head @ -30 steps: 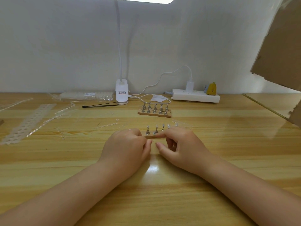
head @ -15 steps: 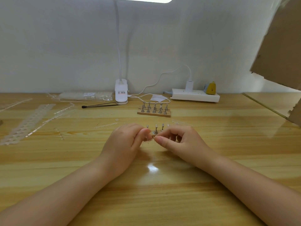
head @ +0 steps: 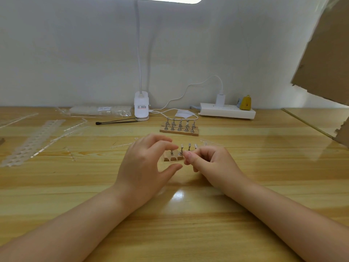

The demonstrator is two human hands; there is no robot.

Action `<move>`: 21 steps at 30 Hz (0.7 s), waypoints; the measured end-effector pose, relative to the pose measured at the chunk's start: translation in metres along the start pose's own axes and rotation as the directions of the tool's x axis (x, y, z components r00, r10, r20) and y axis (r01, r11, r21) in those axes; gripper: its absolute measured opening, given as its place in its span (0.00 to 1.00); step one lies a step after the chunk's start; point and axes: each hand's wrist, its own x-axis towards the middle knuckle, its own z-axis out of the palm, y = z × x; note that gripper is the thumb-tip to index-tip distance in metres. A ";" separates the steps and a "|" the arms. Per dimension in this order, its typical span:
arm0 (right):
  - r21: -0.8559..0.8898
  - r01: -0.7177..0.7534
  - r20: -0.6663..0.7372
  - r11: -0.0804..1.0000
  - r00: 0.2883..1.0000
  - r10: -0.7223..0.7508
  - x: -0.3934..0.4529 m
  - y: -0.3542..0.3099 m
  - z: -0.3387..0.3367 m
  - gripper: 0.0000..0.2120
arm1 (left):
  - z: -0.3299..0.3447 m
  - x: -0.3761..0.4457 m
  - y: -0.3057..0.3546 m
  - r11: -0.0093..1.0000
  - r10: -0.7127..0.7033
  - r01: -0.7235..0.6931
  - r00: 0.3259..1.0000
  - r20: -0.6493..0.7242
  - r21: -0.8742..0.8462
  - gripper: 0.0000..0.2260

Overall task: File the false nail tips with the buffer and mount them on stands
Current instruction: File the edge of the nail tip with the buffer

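Note:
A short wooden strip (head: 172,159) lies at the table's middle, carrying a row of small metal nail stands (head: 189,146); clear nail tips sit on its left end. My left hand (head: 145,167) hovers over the strip's left end with its fingers loosely spread and thumb apart, holding nothing. My right hand (head: 211,163) is curled at the strip's right end, and its thumb and forefinger pinch one metal stand (head: 181,152). A second wooden base (head: 179,131) with two rows of stands sits farther back. No buffer is visible.
Behind stand a white clamp lamp (head: 141,106), its cable, a power strip (head: 227,112) and a black slim tool (head: 115,121). Clear nail-tip strips (head: 34,141) and a plastic bag (head: 100,111) lie at the left. Cardboard (head: 324,53) overhangs the right.
My left hand has let go and opened, lifting its fingers off the strip's left end. The right hand has stayed pinched at the stand. The strip's left stands now show.

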 end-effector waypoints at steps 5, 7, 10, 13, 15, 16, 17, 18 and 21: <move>-0.015 -0.021 0.029 1.000 0.999 0.022 0.000 0.000 0.001 0.12 | 0.001 -0.001 0.000 0.998 0.041 -0.043 0.998 -0.050 -0.038 0.11; -0.011 -0.028 0.028 1.000 0.999 0.028 0.000 0.000 0.001 0.13 | 0.002 -0.001 0.000 0.995 0.091 -0.093 0.994 -0.061 -0.020 0.08; -0.010 -0.018 0.021 1.000 1.000 0.019 -0.001 0.000 0.001 0.12 | 0.003 -0.001 -0.001 0.995 0.093 -0.094 0.994 -0.064 -0.013 0.07; -0.019 -0.005 -0.007 1.000 1.000 0.005 -0.001 0.001 0.001 0.11 | 0.003 0.000 -0.003 0.997 0.039 -0.041 0.998 -0.040 -0.065 0.05; -0.054 0.027 -0.019 0.998 0.999 -0.028 -0.002 0.000 0.001 0.10 | 0.001 0.002 -0.003 0.991 -0.018 0.015 1.000 -0.018 -0.131 0.05; -0.090 0.054 -0.018 0.995 0.998 -0.055 -0.002 0.000 0.002 0.09 | 0.000 0.002 -0.004 0.986 -0.047 0.045 0.999 -0.009 -0.164 0.06; -0.133 0.084 -0.015 0.988 0.996 -0.086 -0.002 0.000 0.002 0.09 | -0.001 0.003 -0.004 0.981 -0.068 0.067 0.998 -0.002 -0.181 0.06; -0.178 0.114 -0.014 0.977 0.993 -0.118 -0.003 -0.001 0.003 0.09 | -0.001 0.003 -0.004 0.980 -0.081 0.080 0.997 0.002 -0.184 0.06; -0.272 0.171 -0.026 0.947 0.982 -0.185 -0.004 0.000 0.003 0.07 | 0.000 0.002 -0.003 0.960 -0.165 0.159 0.986 -0.007 -0.231 0.04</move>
